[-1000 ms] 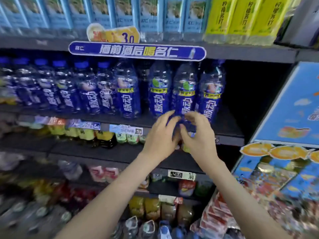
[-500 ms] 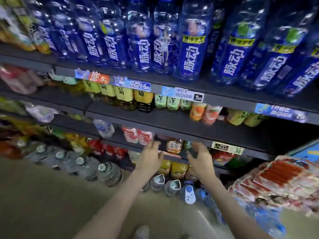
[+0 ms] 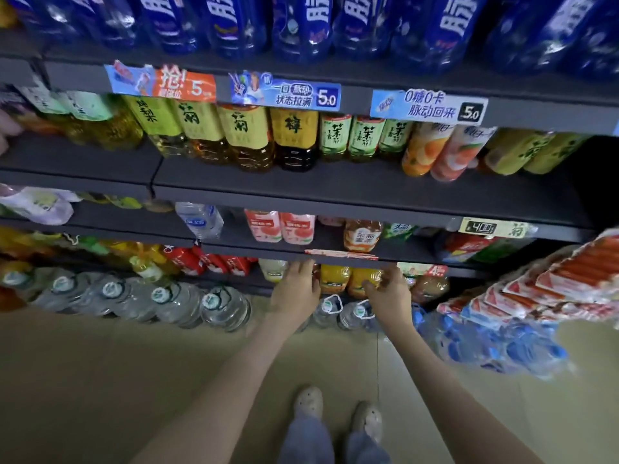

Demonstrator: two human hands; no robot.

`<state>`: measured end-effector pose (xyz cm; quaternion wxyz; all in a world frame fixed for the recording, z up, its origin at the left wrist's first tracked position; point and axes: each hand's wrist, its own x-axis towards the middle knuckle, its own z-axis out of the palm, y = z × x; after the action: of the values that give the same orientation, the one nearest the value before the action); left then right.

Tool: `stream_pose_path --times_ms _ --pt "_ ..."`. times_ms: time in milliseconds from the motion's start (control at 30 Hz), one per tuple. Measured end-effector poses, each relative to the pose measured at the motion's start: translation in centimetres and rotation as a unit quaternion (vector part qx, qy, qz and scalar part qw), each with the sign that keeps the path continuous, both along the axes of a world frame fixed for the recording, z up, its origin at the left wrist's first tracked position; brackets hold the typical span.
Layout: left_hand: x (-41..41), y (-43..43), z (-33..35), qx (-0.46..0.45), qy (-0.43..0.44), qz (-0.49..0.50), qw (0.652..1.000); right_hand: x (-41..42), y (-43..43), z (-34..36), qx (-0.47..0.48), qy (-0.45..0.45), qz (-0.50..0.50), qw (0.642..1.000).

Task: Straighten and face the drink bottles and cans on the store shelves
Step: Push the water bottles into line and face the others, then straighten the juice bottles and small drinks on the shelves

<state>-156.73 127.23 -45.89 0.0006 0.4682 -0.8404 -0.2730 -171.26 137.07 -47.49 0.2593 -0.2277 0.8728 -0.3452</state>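
Observation:
Two orange juice bottles (image 3: 335, 278) stand on a low shelf under a dark shelf edge (image 3: 338, 257). My left hand (image 3: 296, 293) reaches to the left side of them, fingers apart and up against the shelf edge. My right hand (image 3: 390, 296) is at the right orange bottle (image 3: 360, 282), fingers curled toward it; whether it grips it is unclear. Above are pink bottles (image 3: 279, 226), an amber tea bottle (image 3: 361, 234), yellow-labelled tea bottles (image 3: 248, 135) and blue sport-drink bottles (image 3: 301, 25) on the top shelf.
Large water jugs (image 3: 167, 301) line the floor to the left, with smaller jugs (image 3: 348, 313) below my hands. A rack of red sausage packs (image 3: 549, 283) and wrapped blue-capped bottles (image 3: 495, 346) stand at the right. My feet (image 3: 338, 413) are on the tan floor.
My view has tilted further down from the blue bottle shelf. Both hands dropped from the blue bottles to the low shelf with the orange bottles.

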Motion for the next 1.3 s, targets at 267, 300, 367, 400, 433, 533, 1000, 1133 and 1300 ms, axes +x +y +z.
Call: stream_pose_path --times_ms 267,300,367,400,433,533,1000,1133,1300 --pt "-1.8 -1.7 -5.4 0.036 -0.006 0.009 0.999 -2.3 -2.7 -4.4 -0.026 -0.039 -0.117 0.992" --pt "-2.3 -2.1 -6.3 0.035 -0.001 0.006 0.999 -2.7 -3.2 -5.5 -0.04 -0.038 -0.123 0.991" --pt "-3.4 -2.7 -7.9 0.039 0.01 0.0 0.999 -3.6 -4.2 -7.8 -0.063 -0.035 -0.123 0.99" --pt "-4.2 -3.0 -8.5 0.039 0.017 -0.006 0.999 -4.0 -4.7 -8.8 -0.062 -0.036 -0.124 0.99" --pt "-4.9 -3.2 -9.2 0.039 0.025 -0.012 0.999 -4.6 -5.1 -10.0 -0.061 -0.037 -0.125 0.99" --pt "-7.3 -4.0 -11.3 0.05 0.06 -0.003 0.997 -6.2 -6.4 -13.1 -0.079 -0.042 -0.114 0.989" --pt "-14.9 -5.9 -19.6 0.207 0.263 0.06 0.94 -10.2 -9.1 -19.2 -0.21 -0.079 -0.028 0.974" --pt "-14.7 -6.5 -19.7 0.209 0.26 0.066 0.94 -9.1 -10.0 -19.5 -0.219 -0.07 -0.079 0.97" --pt "-14.7 -6.4 -19.2 0.222 0.257 0.06 0.939 -9.4 -9.6 -19.9 -0.2 -0.07 -0.072 0.975"
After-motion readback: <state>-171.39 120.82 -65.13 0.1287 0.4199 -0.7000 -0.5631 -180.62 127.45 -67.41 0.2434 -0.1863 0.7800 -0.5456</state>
